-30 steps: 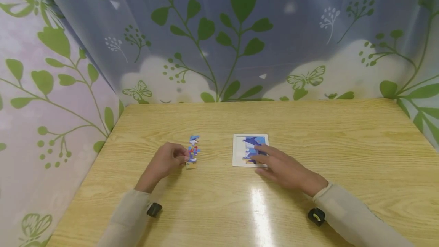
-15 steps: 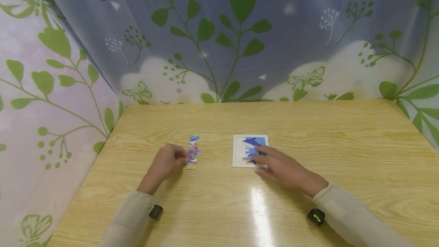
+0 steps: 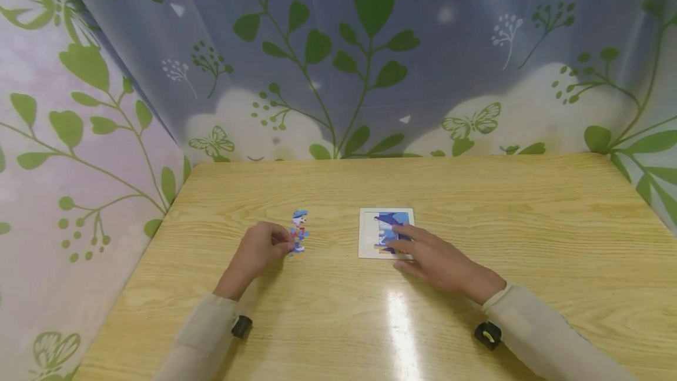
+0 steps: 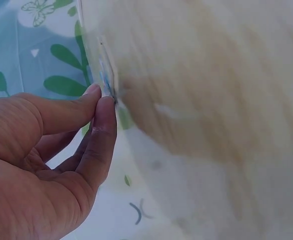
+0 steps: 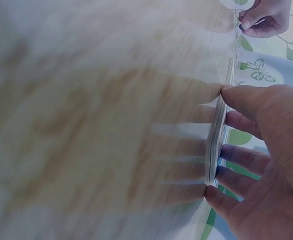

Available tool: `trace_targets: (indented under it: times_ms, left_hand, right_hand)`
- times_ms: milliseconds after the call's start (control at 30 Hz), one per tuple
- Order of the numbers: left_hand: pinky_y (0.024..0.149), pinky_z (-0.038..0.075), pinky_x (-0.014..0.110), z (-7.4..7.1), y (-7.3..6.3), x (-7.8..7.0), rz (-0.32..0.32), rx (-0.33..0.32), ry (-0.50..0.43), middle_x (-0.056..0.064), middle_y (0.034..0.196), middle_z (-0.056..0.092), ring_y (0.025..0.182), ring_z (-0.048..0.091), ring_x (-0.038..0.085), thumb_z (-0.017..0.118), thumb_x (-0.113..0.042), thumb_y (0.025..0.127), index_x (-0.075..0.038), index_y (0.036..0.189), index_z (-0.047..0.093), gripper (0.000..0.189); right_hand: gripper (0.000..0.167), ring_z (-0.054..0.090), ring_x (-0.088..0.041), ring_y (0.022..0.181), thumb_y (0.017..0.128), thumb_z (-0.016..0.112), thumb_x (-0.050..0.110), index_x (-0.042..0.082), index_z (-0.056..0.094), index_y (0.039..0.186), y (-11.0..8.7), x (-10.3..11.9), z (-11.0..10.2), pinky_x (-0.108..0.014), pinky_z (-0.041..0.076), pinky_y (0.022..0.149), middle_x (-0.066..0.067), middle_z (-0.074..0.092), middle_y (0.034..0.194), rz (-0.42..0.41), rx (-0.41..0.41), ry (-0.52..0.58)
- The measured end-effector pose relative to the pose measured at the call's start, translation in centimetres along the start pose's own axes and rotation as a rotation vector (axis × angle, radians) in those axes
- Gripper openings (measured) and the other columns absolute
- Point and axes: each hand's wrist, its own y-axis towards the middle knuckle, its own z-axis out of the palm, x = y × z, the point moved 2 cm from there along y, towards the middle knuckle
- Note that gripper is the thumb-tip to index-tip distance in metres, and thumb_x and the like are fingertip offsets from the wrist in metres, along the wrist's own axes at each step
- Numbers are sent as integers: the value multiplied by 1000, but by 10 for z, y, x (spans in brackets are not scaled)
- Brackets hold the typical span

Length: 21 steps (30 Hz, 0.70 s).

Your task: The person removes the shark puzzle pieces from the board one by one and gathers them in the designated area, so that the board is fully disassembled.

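Patterned cloth (image 3: 254,28) with green leaves and butterflies fills the upper half of the head view, and a wooden table (image 3: 317,316) with pale yellow grain takes the lower half. Right of the centre lies a white puzzle tray (image 3: 363,234), flat on the wood; blue picture pieces (image 3: 389,218) cover its right portion, while a band at its left side is bare. Left of the centre, well apart from the tray, stands a narrow strip of puzzle pieces (image 3: 299,220), showing a figure with a blue cap.

The left hand (image 3: 257,250) has thumb and forefinger nearly closed together at the lower left edge of the strip, and they seem to pinch it lightly. The right hand (image 3: 439,258) has its fingers long and slightly spread over the tray; they touch it but do not curl around it.

I judge that the step in hand is to arrange or take the strip, with the tray steadied. The next move probably calls for a gentle grip, so that the joined pieces do not separate, and for matching their knobs with the bare band.

I can read no brand, label or writing anywhere.
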Motion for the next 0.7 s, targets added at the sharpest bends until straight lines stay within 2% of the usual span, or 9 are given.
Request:
trace_targets:
  times_ms: [133, 267, 467, 700]
  left_hand:
    - [76, 58, 38, 1, 4, -7, 18, -9, -7, 4, 87, 74, 81, 69, 17, 79, -4, 87, -4, 90, 77, 4]
    - [74, 58, 35, 6, 10, -21, 40, 13, -21, 4, 88, 74, 81, 68, 16, 78, -4, 88, -4, 93, 77, 5]
    - [77, 58, 37, 16, 26, -46, 129, 42, 1, 5, 91, 74, 84, 69, 19, 75, -7, 91, -5, 93, 77, 4]
    - [82, 58, 38, 33, 45, -70, 148, 79, -6, 9, 97, 75, 91, 70, 22, 74, -5, 92, 0, 100, 77, 10]
  right_hand:
    - [39, 46, -44, 136, 99, 67, 19, -1, 63, 132, -1, 0, 0, -56, 40, 109, -29, 49, 146, 3, 1, 0]
    - [39, 45, -44, 136, 99, 67, 19, -1, 63, 133, -1, -1, 0, -56, 40, 109, -28, 49, 146, 6, 0, 0]
    - [39, 45, -43, 137, 99, 67, 20, 0, 64, 133, -1, -1, -1, -55, 40, 109, -27, 49, 146, 10, 2, 1]
    - [39, 46, -44, 136, 99, 68, 19, -1, 64, 131, 0, -1, 0, -56, 40, 109, -28, 50, 145, -5, -6, -6]
